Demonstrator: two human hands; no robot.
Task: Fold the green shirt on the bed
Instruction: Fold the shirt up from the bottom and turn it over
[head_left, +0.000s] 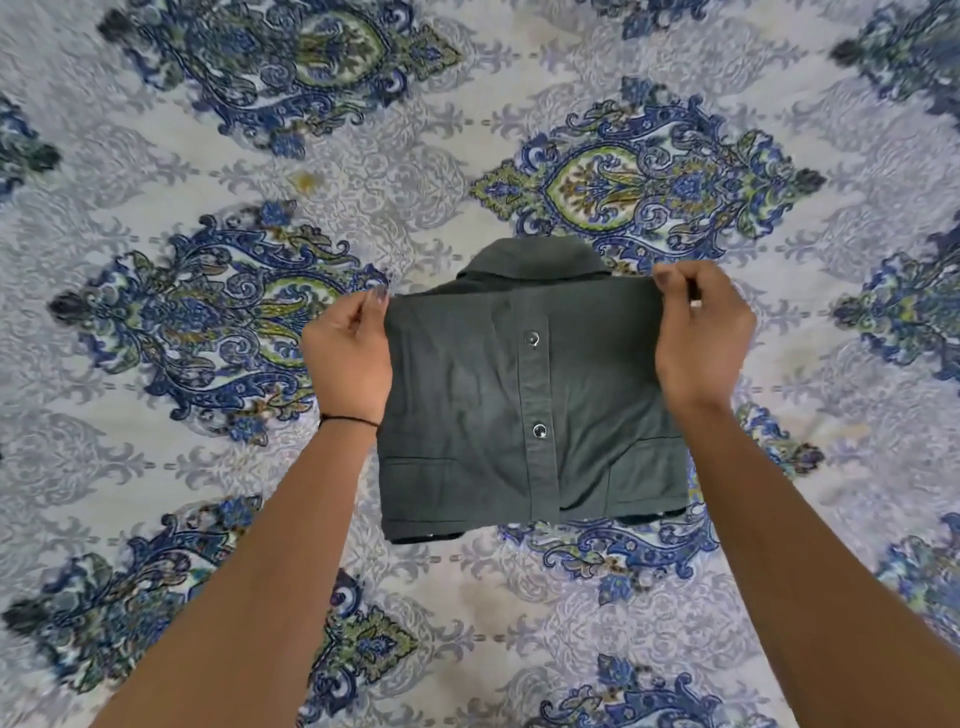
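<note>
- While pinching the upper corners of the dark green buttoned shirt (467, 405), centre frame, with left hand (348, 358) and right hand (696, 338).
- Risking folded layers slipping apart on the blue paisley bedsheet (156, 467) if tugging unevenly.

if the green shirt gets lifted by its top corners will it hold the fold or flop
Likely floppy: the green shirt is thin cloth, and the left hand and right hand pinch only its top corners, so lower layers would probably sag open. Probably light: only cloth and snaps.

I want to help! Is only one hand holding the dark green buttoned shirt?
No, the left hand and right hand each pinch a top corner of the dark green buttoned shirt.
</note>
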